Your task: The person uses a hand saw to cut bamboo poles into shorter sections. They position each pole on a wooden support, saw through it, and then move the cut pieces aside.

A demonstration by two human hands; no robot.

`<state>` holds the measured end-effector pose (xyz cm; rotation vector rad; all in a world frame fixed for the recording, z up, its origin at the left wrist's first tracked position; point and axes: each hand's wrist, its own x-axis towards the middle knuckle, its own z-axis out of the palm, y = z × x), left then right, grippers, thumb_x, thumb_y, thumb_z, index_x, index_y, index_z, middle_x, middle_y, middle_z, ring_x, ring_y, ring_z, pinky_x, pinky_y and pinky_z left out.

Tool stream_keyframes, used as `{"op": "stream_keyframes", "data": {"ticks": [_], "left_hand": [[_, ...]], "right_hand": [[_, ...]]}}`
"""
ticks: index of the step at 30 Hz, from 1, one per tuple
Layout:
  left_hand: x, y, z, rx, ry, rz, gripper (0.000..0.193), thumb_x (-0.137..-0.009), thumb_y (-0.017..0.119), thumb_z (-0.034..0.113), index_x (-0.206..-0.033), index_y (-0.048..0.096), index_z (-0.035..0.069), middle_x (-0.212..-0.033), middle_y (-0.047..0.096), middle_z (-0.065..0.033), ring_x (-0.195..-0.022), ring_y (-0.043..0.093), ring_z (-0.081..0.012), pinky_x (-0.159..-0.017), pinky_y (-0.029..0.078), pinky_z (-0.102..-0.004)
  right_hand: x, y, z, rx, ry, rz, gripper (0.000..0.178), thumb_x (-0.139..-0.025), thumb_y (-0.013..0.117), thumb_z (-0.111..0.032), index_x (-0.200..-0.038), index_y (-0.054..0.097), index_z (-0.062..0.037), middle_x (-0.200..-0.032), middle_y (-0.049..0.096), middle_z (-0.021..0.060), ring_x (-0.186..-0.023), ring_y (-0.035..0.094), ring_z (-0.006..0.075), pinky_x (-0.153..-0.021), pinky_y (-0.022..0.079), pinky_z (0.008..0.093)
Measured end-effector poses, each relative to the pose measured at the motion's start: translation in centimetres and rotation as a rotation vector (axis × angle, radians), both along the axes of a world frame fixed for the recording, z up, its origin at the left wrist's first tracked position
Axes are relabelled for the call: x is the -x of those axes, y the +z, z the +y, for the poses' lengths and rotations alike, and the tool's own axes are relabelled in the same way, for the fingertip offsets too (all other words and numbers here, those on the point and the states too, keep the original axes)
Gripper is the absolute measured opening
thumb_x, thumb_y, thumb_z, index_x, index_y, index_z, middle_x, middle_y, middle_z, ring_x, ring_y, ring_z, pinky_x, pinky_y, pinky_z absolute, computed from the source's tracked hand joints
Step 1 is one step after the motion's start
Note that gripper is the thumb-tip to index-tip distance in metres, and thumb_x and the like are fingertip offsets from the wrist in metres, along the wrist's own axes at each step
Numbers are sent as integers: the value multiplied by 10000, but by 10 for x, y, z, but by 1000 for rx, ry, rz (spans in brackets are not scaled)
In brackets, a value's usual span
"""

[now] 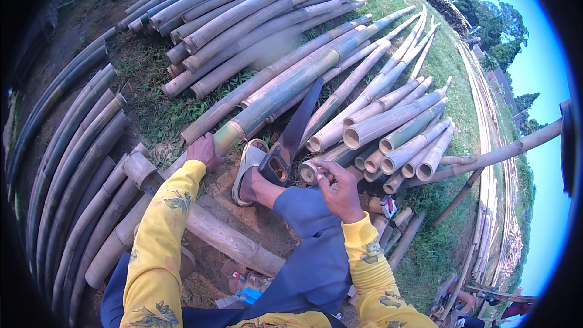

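Setting: outdoors on grass and bare earth, seen from above the person's own arms, with bamboo poles stacked all around
Person: yellow patterned sleeves, blue trousers, one leg stretched forward with a pale sandal (pixel 248 164) on the foot
Left hand: the left hand (pixel 203 151) is closed around the cut end of a long green bamboo pole (pixel 285 90), which runs away up and to the right across the grass
Right hand: the right hand (pixel 337 187) is curled, fingers pinched at the end of a short bamboo piece (pixel 311 170) just beside the knee; whether it truly grips it cannot be told
Hand saw: a dark-bladed hand saw (pixel 296 126) lies over the green pole, handle just beside the sandal, between the two hands, touched by neither
Right stack: cut bamboo tubes (pixel 401 137) piled with open ends facing the person
Far stack: grey bamboo poles (pixel 243 12) lying on the grass, well apart from the hands
Left edge: more long poles (pixel 73 164) curving along the ground
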<state>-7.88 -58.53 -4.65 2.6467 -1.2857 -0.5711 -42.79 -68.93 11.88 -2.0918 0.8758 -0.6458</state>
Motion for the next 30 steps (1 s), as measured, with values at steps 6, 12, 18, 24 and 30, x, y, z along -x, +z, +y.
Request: {"op": "stream_keyframes", "data": {"ticks": [6, 12, 18, 24, 30], "left_hand": [[-9, 85, 81, 25, -45, 89, 742, -678, 858, 380, -1219, 553, -27, -1129, 713, -271, -1066, 699, -434, -951, 558, -496], [-59, 153, 267, 7, -18, -44, 703, -632, 870, 305, -1172, 534, 5, -1094, 675, -269, -1067, 656, -453, -946, 525, -511], [-93, 181, 529, -65, 220, -263, 794, -538, 906, 159, -1225, 515, 84, -1144, 618, -195, -1136, 582, -428, -994, 491, -497], [-87, 173, 705, -369, 479, -345, 767, -575, 832, 53, -1271, 512, 99, -1188, 618, -192, -1180, 554, -408, -1043, 473, -492], [-68, 102, 808, -641, 542, -132, 837, -615, 857, 75, -1368, 497, 129, -1347, 583, -145, -1371, 476, -380, -1153, 441, -474]], "right_hand": [[14, -10, -4, 76, 57, 89, 354, -929, 637, -9, -1280, 679, -23, -831, 672, 47, -656, 570, 68, -607, 460, 242], [8, -7, -4, 33, 90, 205, 369, -867, 641, -73, -1231, 698, -86, -822, 708, 125, -705, 699, 278, -687, 544, 375], [0, -18, -3, 119, 189, 298, 360, -856, 642, -117, -1210, 692, -74, -814, 710, 166, -788, 713, 365, -753, 555, 455], [3, -35, -5, 234, 176, 467, 374, -866, 639, -146, -1227, 690, -63, -877, 725, 205, -866, 703, 428, -806, 551, 504], [-3, -32, -14, 185, 109, 694, 416, -859, 622, -139, -1270, 687, -128, -897, 724, 209, -897, 703, 431, -828, 553, 506]]}}
